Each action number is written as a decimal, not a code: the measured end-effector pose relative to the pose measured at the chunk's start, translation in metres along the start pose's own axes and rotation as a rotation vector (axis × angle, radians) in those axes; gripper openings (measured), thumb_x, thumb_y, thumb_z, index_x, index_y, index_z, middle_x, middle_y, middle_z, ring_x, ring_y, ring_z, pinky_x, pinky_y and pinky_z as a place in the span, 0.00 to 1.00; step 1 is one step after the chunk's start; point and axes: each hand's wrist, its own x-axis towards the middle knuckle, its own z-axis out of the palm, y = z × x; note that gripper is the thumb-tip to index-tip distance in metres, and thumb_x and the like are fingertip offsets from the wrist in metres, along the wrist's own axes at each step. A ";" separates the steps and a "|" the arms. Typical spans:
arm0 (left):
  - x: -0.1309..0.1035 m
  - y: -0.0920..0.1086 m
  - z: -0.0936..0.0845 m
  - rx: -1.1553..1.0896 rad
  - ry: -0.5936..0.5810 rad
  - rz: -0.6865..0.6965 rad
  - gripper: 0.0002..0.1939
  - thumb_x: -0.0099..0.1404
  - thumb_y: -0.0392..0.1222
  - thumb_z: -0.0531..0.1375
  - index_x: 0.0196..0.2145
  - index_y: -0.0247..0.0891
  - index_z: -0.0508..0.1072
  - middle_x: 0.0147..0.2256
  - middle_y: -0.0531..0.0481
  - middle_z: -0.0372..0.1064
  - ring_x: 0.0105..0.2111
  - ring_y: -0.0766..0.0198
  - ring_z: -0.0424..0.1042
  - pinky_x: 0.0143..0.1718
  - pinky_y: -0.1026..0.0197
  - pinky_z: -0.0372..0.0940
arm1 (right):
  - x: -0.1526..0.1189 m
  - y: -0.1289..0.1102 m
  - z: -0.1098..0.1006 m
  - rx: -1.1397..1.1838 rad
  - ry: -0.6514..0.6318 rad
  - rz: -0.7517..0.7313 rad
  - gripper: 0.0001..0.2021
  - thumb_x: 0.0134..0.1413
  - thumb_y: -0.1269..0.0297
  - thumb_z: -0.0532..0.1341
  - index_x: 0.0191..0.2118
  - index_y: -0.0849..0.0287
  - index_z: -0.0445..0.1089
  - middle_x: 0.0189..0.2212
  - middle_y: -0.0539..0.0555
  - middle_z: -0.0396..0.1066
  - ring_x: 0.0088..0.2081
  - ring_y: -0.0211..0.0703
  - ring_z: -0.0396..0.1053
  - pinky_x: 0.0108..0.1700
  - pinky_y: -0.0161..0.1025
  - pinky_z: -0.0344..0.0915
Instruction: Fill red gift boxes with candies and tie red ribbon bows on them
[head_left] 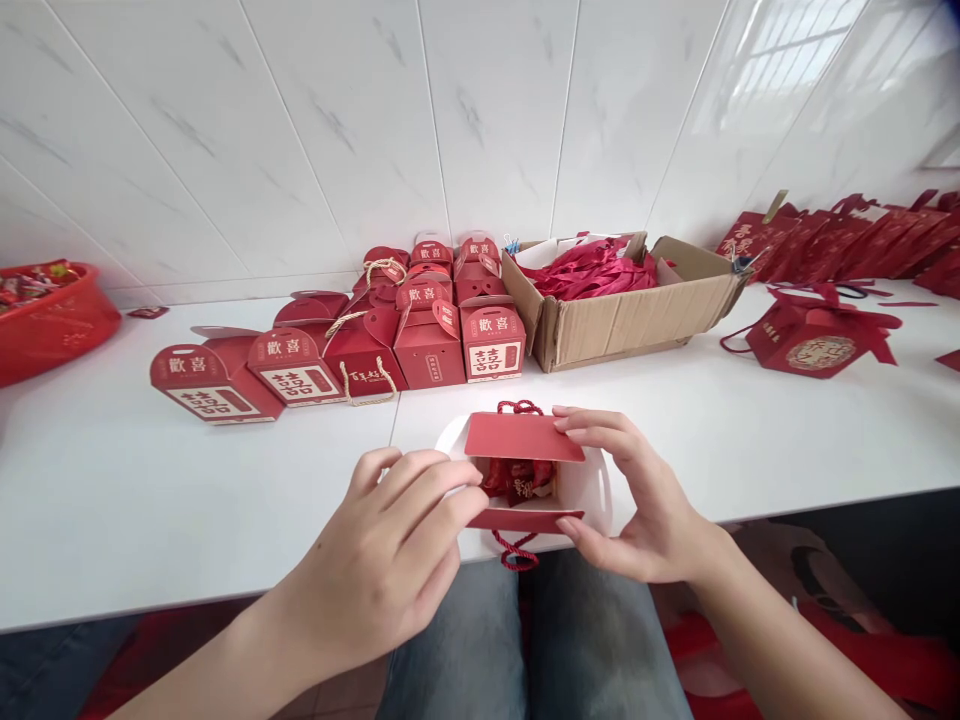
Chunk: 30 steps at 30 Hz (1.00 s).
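A small gift box [525,437] with red flaps, white inner sides and twisted red cord handles stands at the table's front edge. Its top is partly open, and red wrapped candies [521,480] show inside. My right hand [637,505] spans the box's right end, fingertips on the far red flap and thumb on the near one. At the left end, my left hand [409,535] has its bent fingers against the box's edge; its thumb is hidden. Beyond the hands, several closed red gift boxes [431,345] stand in rows.
A cardboard box [630,330] of red ribbons [592,270] stands by the wall. A red basin [56,325] of candies is at far left. A red hexagonal box [814,335] and a row of red bags [855,245] are on the right.
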 end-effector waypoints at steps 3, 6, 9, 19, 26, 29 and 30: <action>0.001 -0.001 0.001 -0.053 0.013 -0.023 0.19 0.59 0.25 0.56 0.48 0.31 0.63 0.43 0.42 0.69 0.45 0.57 0.67 0.44 0.54 0.59 | -0.001 0.000 0.001 0.027 0.002 0.003 0.32 0.47 0.68 0.65 0.56 0.54 0.51 0.54 0.63 0.58 0.58 0.55 0.58 0.58 0.56 0.60; 0.003 -0.001 0.002 -0.084 0.056 -0.033 0.23 0.58 0.26 0.56 0.51 0.29 0.59 0.49 0.36 0.64 0.50 0.54 0.64 0.46 0.53 0.60 | -0.001 0.000 0.001 0.035 0.001 0.019 0.30 0.47 0.69 0.65 0.55 0.53 0.51 0.54 0.63 0.58 0.58 0.55 0.58 0.57 0.56 0.60; 0.009 0.000 0.007 -0.002 0.121 -0.067 0.24 0.58 0.28 0.57 0.53 0.29 0.59 0.50 0.35 0.63 0.49 0.53 0.65 0.44 0.53 0.61 | 0.003 -0.001 0.003 0.035 0.000 0.036 0.27 0.48 0.69 0.63 0.53 0.53 0.53 0.52 0.62 0.59 0.57 0.54 0.59 0.56 0.54 0.61; 0.050 -0.020 0.035 0.105 -0.114 -0.208 0.14 0.65 0.34 0.51 0.40 0.37 0.76 0.46 0.41 0.68 0.49 0.51 0.62 0.47 0.49 0.63 | 0.015 0.018 0.016 -0.007 0.006 0.303 0.23 0.64 0.59 0.49 0.63 0.53 0.49 0.60 0.60 0.54 0.60 0.50 0.54 0.60 0.52 0.56; 0.043 -0.021 0.046 -0.187 0.044 -0.470 0.21 0.67 0.39 0.51 0.57 0.48 0.63 0.65 0.44 0.42 0.63 0.45 0.46 0.58 0.40 0.53 | 0.014 0.017 0.026 -0.247 0.073 0.303 0.20 0.59 0.57 0.56 0.54 0.58 0.67 0.46 0.62 0.62 0.49 0.51 0.63 0.51 0.49 0.64; 0.044 -0.019 0.056 -0.490 0.148 -0.605 0.31 0.69 0.42 0.50 0.65 0.45 0.42 0.61 0.40 0.52 0.61 0.55 0.55 0.58 0.48 0.58 | 0.021 0.010 0.038 -0.374 0.200 0.366 0.19 0.53 0.55 0.60 0.46 0.62 0.72 0.43 0.63 0.63 0.45 0.53 0.64 0.46 0.50 0.67; 0.045 -0.020 0.059 -0.571 0.136 -0.617 0.31 0.68 0.44 0.51 0.64 0.44 0.42 0.59 0.41 0.57 0.59 0.56 0.58 0.57 0.50 0.59 | 0.024 0.009 0.041 -0.387 0.233 0.386 0.18 0.52 0.56 0.61 0.45 0.63 0.71 0.41 0.63 0.64 0.43 0.52 0.65 0.44 0.49 0.68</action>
